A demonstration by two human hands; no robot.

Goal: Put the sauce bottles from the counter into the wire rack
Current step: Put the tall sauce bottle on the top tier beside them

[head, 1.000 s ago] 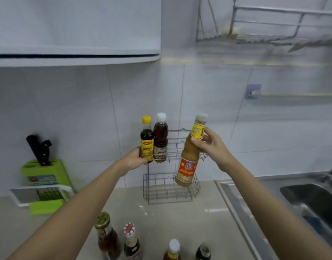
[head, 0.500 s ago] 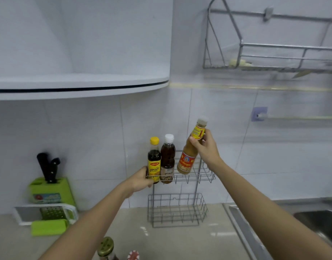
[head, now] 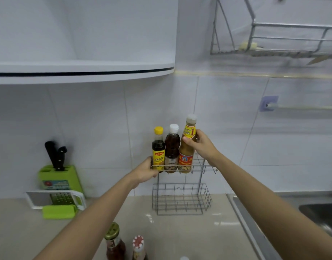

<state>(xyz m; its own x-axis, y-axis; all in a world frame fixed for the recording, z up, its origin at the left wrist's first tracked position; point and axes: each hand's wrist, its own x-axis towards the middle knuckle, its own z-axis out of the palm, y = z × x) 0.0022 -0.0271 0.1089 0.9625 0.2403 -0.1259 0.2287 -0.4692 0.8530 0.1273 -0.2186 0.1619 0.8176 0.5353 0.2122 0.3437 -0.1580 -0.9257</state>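
A two-tier wire rack [head: 182, 199] stands on the counter against the tiled wall. Its upper tier holds a yellow-capped dark sauce bottle [head: 158, 149] and a white-capped brown bottle [head: 172, 149]. Beside them an orange-tan sauce bottle [head: 186, 152] stands upright in the same tier, and my right hand [head: 198, 143] grips its neck. My left hand [head: 145, 170] holds the upper tier's front left corner. Two more bottles, one gold-capped [head: 114, 241] and one with a red-and-white cap [head: 138, 247], stand on the counter at the bottom edge.
A green knife block [head: 57, 174] with black handles and a white-and-green grater [head: 57, 200] sit at the left. A white shelf [head: 82, 71] overhangs above. A steel sink [head: 319, 212] lies at the right, with a wall-mounted dish rack [head: 274, 40] above it.
My right hand lifted the orange-tan bottle up from in front of the rack and set it upright into the upper tier beside the other two. My left hand stayed on the rack.
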